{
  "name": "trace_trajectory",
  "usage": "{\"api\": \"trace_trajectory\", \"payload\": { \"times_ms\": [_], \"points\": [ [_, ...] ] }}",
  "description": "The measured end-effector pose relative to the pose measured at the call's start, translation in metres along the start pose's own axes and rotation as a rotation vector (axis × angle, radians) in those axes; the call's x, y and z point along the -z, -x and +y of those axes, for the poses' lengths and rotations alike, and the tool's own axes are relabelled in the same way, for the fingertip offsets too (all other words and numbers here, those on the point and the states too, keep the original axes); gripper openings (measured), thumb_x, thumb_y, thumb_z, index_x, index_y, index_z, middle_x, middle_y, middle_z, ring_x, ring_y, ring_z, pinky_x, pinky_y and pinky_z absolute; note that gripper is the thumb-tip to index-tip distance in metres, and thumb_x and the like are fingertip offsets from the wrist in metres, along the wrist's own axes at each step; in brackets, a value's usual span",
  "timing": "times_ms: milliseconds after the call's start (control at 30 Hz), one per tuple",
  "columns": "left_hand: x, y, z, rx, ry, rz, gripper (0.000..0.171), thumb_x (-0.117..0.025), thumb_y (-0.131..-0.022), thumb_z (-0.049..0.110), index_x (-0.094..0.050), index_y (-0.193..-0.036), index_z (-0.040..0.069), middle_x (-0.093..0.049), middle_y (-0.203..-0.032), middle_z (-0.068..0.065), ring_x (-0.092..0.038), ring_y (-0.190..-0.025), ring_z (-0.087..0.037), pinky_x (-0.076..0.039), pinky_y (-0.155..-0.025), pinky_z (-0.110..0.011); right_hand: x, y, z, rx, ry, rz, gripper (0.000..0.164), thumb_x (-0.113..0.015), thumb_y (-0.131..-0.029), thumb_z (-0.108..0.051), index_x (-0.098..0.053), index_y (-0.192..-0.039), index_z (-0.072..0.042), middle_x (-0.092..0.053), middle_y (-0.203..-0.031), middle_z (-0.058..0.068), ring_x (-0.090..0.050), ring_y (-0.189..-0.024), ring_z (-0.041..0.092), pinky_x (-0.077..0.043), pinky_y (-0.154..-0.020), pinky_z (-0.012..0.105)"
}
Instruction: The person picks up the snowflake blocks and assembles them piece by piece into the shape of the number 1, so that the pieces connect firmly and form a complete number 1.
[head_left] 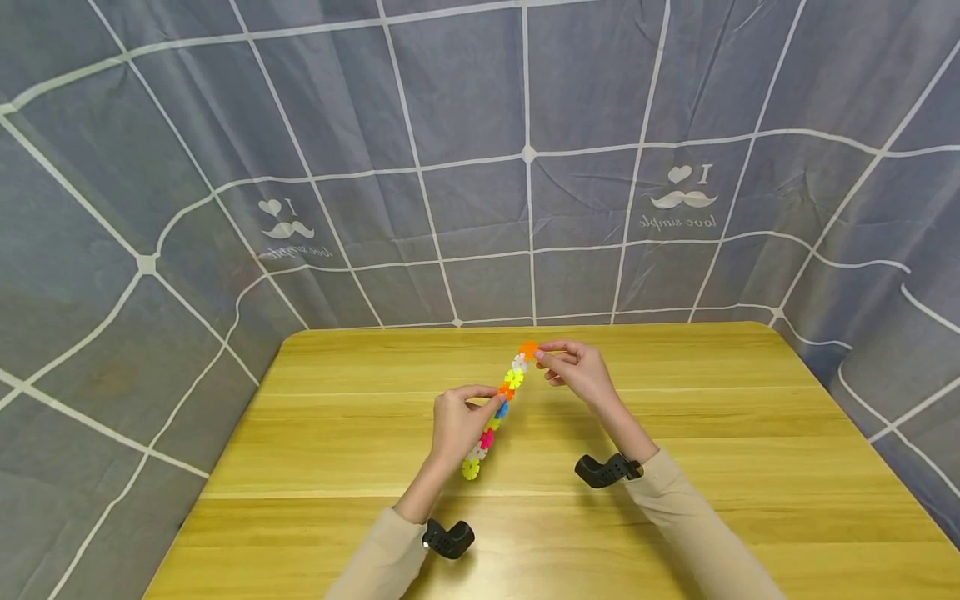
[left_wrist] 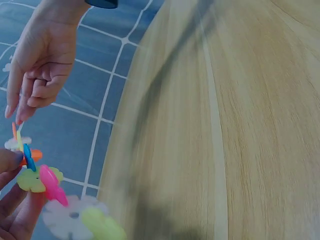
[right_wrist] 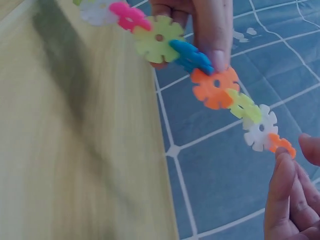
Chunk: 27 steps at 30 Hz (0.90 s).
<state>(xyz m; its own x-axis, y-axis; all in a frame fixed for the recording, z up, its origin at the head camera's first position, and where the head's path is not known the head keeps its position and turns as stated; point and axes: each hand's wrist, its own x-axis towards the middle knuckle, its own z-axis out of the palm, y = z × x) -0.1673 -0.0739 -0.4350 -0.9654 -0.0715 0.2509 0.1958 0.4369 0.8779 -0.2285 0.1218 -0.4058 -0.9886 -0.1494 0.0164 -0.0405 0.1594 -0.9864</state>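
Observation:
A chain of colourful interlocking plastic flower discs (head_left: 487, 437) slants above the table, made of several yellow, white, pink, blue and orange pieces slotted together. My left hand (head_left: 459, 425) pinches it near the middle, thumb and finger by an orange disc and a blue disc (right_wrist: 192, 57). At the far upper end, the thumb and a finger of my right hand (head_left: 581, 371) are at the orange end disc (right_wrist: 282, 145). One right fingertip overlaps that disc in the right wrist view, while the other lies close to its edge. The yellow end (head_left: 470, 469) hangs free below my left hand.
The wooden table (head_left: 315, 450) spreads beneath both hands. A grey curtain (head_left: 480, 208) with white grid lines hangs behind it and along both sides. Each wrist carries a black camera mount (head_left: 450, 540), and both arms wear beige sleeves (head_left: 697, 525).

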Motion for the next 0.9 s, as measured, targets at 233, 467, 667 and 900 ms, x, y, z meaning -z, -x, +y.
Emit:
{"api": "trace_trajectory", "payload": {
  "times_ms": [233, 467, 667, 900],
  "points": [
    [-0.008, -0.003, 0.002, 0.042, 0.032, 0.035, 0.016, -0.075, -0.084, 0.020, -0.077, -0.090, 0.006, -0.075, -0.091, -0.011, -0.062, -0.053, -0.009, -0.038, -0.040, -0.016, -0.009, 0.009, 0.013, -0.041, 0.073, -0.042, 0.034, -0.067, -0.091, -0.020, -0.064, -0.113, 0.006, -0.073, -0.095, 0.019, -0.062, -0.062, 0.006, -0.054, -0.061, 0.019],
    [-0.015, -0.006, -0.003, 0.063, 0.071, 0.073, 0.015, -0.074, -0.085, 0.017, -0.077, -0.091, 0.003, -0.075, -0.090, -0.013, -0.059, -0.053, -0.007, -0.032, -0.039, -0.013, -0.020, 0.014, 0.025, -0.072, 0.077, -0.072, 0.031, -0.064, -0.093, -0.017, -0.067, -0.108, 0.009, -0.072, -0.090, 0.021, -0.062, -0.061, 0.012, -0.055, -0.061, 0.023],
    [-0.021, -0.009, -0.011, 0.113, 0.116, 0.084, 0.016, -0.073, -0.085, 0.017, -0.076, -0.091, 0.003, -0.075, -0.092, -0.013, -0.065, -0.067, -0.010, -0.034, -0.041, -0.013, -0.026, 0.011, 0.036, -0.109, 0.078, -0.096, 0.027, -0.064, -0.092, -0.014, -0.068, -0.103, 0.011, -0.072, -0.090, 0.023, -0.061, -0.060, 0.011, -0.052, -0.057, 0.019],
    [-0.032, -0.012, -0.021, 0.230, 0.170, 0.041, 0.018, -0.070, -0.087, 0.014, -0.075, -0.095, -0.001, -0.074, -0.092, -0.017, -0.059, -0.058, -0.005, -0.047, -0.047, -0.016, -0.028, 0.006, 0.046, -0.164, 0.109, -0.063, 0.025, -0.064, -0.091, -0.013, -0.070, -0.101, 0.009, -0.072, -0.088, 0.022, -0.058, -0.057, 0.007, -0.049, -0.055, 0.018]
  ]
}}
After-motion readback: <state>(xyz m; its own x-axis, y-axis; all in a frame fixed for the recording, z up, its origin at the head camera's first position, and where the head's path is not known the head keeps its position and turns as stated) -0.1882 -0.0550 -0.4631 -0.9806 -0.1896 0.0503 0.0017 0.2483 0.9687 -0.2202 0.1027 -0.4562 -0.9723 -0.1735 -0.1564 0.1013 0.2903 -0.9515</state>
